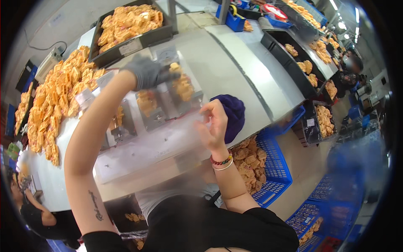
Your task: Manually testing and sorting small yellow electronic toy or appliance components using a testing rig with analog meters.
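My left hand [145, 73], in a grey glove and blurred, reaches over the far side of a metal and clear-plastic fixture [138, 157]. Its fingers are at the top of an orange-tan moulded piece [183, 87] seated in the fixture; whether they grip it I cannot make out. Left of that piece, a second orange-tan piece [146, 103] sits in its own slot. My bare right hand [214, 124] hovers at the fixture's right end, fingers bent and apart from the thumb, with nothing visible in it. Right behind it lies a bunched purple cloth [233, 117].
Heaped orange-tan pieces [58, 98] cover the table's left side. A black tray [132, 31] full of them stands at the back, another black tray [289, 63] to the right. Below the table's right edge is a blue basket [277, 168]. Another person [35, 208] is at far left.
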Demonstrator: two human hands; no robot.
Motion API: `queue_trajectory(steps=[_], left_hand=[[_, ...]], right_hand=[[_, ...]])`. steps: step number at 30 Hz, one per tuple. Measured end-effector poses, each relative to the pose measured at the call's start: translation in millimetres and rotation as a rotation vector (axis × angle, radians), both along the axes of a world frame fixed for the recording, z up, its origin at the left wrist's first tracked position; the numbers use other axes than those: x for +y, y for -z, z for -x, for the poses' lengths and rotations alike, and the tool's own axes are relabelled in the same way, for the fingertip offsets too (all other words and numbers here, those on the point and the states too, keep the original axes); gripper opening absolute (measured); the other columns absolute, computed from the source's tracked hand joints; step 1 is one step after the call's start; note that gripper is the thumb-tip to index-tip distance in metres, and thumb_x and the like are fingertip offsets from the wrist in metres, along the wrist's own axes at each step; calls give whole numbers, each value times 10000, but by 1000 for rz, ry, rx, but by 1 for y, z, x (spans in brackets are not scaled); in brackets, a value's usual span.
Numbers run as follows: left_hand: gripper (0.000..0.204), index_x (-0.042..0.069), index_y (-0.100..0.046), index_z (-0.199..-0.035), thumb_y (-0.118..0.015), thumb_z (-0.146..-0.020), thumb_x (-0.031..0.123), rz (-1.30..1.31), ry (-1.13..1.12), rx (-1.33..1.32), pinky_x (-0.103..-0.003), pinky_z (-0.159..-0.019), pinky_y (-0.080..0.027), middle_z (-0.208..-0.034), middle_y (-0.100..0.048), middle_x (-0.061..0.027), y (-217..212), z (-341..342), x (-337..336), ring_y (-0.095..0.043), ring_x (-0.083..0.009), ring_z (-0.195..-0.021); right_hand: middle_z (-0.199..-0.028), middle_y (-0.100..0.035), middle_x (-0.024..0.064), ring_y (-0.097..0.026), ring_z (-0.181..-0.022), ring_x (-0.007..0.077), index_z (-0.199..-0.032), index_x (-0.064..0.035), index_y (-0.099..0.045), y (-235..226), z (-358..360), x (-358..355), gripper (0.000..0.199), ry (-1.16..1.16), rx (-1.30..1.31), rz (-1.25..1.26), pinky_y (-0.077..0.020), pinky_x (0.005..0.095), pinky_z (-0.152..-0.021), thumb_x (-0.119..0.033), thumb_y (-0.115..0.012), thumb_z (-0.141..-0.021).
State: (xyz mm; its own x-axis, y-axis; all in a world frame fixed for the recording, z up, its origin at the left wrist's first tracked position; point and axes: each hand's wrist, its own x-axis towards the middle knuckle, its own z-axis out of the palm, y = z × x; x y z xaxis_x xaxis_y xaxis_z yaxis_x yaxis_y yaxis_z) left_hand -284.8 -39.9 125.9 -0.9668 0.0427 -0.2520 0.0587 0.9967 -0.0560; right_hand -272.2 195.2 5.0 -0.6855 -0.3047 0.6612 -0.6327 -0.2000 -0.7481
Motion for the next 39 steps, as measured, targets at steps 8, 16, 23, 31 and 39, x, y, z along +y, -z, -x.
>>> queue_trajectory(steps=[8,16,23,31,39], left_hand=[[241,81,-719,-893,-600,-869,290,-849,292,-476,-346,-655,-491,-742,-648,-45,-21,-59,29,-614,-185,-686],[240,123,-676,-860,-737,-715,305,-458,506,272,-430,-847,-475,-775,-623,-10,-56,-199,72,-614,-224,-814],[88,22,-628,-778,-639,-784,109,-765,-473,1048,-298,-577,-402,-747,-595,-70,59,-326,25,-539,-185,-656],[70,9,-645,-847,-685,-799,40,-286,-715,994,-305,-603,-452,-795,-597,-88,131,-305,33,-552,-198,-656],[147,91,-629,-736,-769,-698,111,-283,-824,979,-372,-577,-457,-683,-542,-73,129,-299,28,-549,-264,-630]], right_hand=[[-799,-472,47,-429,-615,146,-1076,-48,-575,-2,-10,-8,371,-41,-15,17,-369,268,-557,-81,-676,-721],[-614,-430,33,-425,-514,157,-1011,-52,-589,0,-25,19,254,274,-72,-295,-353,303,-493,-142,-695,-798],[-688,-539,25,-525,-624,211,-796,-99,-587,2,-16,20,136,259,262,-560,-373,353,-606,-110,-702,-723],[-602,-495,52,-477,-521,249,-712,-88,-548,24,-8,15,139,314,441,-437,-334,354,-518,-62,-672,-657],[-583,-465,35,-443,-506,213,-694,-87,-561,7,-31,8,135,325,409,-493,-305,346,-533,-93,-696,-695]])
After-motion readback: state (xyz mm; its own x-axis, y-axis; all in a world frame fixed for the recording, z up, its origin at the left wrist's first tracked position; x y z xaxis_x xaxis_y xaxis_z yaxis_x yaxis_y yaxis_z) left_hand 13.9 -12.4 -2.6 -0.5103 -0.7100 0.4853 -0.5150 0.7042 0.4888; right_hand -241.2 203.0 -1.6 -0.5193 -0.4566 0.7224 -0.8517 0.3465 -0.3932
